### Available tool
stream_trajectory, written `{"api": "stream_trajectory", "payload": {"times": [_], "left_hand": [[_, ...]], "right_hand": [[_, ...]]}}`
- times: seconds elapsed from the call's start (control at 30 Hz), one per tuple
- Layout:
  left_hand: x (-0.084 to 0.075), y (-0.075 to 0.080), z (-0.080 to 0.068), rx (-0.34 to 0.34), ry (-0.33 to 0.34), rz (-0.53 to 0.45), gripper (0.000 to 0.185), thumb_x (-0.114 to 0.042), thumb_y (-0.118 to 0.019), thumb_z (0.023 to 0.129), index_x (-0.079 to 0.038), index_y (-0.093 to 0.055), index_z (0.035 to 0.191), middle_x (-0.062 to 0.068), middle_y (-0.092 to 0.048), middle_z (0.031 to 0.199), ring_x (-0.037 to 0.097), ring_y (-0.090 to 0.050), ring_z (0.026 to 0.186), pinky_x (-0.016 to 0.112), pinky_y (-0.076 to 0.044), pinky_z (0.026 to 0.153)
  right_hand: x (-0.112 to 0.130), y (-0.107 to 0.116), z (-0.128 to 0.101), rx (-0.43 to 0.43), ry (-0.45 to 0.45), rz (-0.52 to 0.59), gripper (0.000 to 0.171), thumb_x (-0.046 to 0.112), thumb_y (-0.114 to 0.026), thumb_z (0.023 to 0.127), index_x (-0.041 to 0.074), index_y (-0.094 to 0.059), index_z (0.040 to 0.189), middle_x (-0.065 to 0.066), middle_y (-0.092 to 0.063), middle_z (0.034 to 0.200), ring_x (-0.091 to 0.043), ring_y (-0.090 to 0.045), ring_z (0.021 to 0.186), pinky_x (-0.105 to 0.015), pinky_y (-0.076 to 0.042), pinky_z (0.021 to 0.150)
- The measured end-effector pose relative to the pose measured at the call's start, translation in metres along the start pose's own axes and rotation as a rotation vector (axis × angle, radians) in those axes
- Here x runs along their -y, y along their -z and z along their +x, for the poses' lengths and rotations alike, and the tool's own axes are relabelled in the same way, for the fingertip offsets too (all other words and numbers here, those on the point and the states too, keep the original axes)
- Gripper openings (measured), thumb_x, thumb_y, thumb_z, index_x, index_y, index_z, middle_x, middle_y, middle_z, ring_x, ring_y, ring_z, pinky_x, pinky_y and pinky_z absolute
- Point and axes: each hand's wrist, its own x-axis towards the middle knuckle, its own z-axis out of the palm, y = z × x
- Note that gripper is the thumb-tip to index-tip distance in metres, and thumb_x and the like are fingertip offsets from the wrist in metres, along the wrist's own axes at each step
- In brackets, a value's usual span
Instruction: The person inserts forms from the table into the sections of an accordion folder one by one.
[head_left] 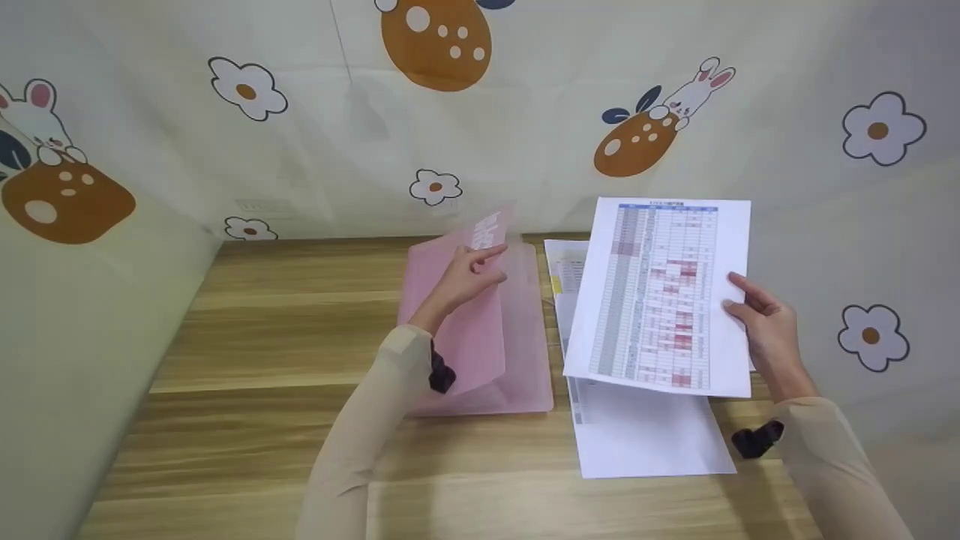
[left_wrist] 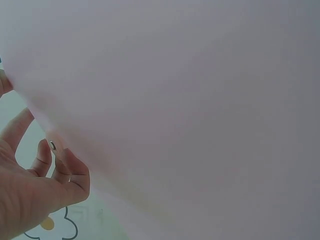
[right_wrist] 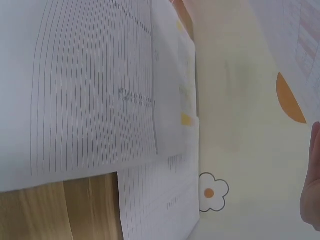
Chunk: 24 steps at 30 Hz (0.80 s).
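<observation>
A pink folder [head_left: 469,352] lies on the table in the head view, its cover lifted at the right side. My left hand [head_left: 465,281] pinches the raised cover edge between thumb and fingers; a small round snap [left_wrist: 53,145] shows beside the fingers in the left wrist view, where the cover fills most of the picture. My right hand [head_left: 772,334] holds a white sheet printed with a table [head_left: 660,300] by its right edge, tilted above other papers. Those lower sheets [head_left: 652,442] lie right of the folder, partly hidden by the held sheet.
The wooden table [head_left: 277,322] extends to the left of the folder and in front of it. A pale curtain [head_left: 525,150] with flowers and rabbits hangs behind the table and along both sides. Ruled papers [right_wrist: 95,100] overlap each other in the right wrist view.
</observation>
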Motion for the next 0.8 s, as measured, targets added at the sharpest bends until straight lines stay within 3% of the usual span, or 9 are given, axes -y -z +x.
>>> {"api": "stream_trajectory", "payload": {"times": [0.17, 0.8], "left_hand": [[0.001, 0.0, 0.001, 0.011, -0.001, 0.007, 0.046, -0.021, -0.065, 0.076, -0.02, -0.056, 0.121, 0.008, -0.037, 0.092, 0.021, -0.037, 0.086, 0.03, -0.032, 0.067], [-0.001, -0.001, -0.001, -0.013, -0.013, -0.025, 0.047, -0.019, -0.066, 0.074, -0.02, -0.057, 0.12, 0.01, -0.036, 0.091, 0.022, -0.037, 0.083, 0.032, -0.034, 0.068]], "right_hand": [[0.001, -0.014, -0.003, -0.009, 0.003, 0.088, 0.043, -0.002, -0.063, 0.078, 0.005, -0.055, 0.12, -0.004, -0.054, 0.104, -0.013, -0.056, 0.086, -0.021, -0.046, 0.066], [-0.015, -0.056, -0.007, -0.114, 0.026, 0.087, 0.042, -0.007, -0.057, 0.08, 0.002, -0.054, 0.12, -0.004, -0.056, 0.105, -0.016, -0.053, 0.092, -0.02, -0.045, 0.069]]}}
